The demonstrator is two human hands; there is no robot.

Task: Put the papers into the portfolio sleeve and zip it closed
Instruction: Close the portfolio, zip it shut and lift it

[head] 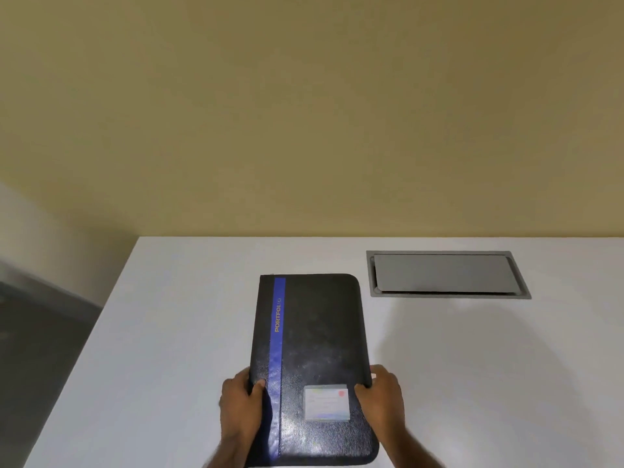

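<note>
A black portfolio (314,339) with a blue stripe and the gold word PORTFOLIO lies closed and flat on the white table (169,332). A small clear card pocket (326,403) sits on its cover near me. My left hand (241,405) grips its left edge, thumb on the cover beside the stripe. My right hand (381,396) grips its right edge, thumb on top. No loose papers are in view. The zip cannot be made out.
A grey recessed cable hatch (445,275) is set into the table at the back right. The table's left edge runs diagonally, with dark floor (40,332) beyond it. A tan wall (304,113) stands behind the table.
</note>
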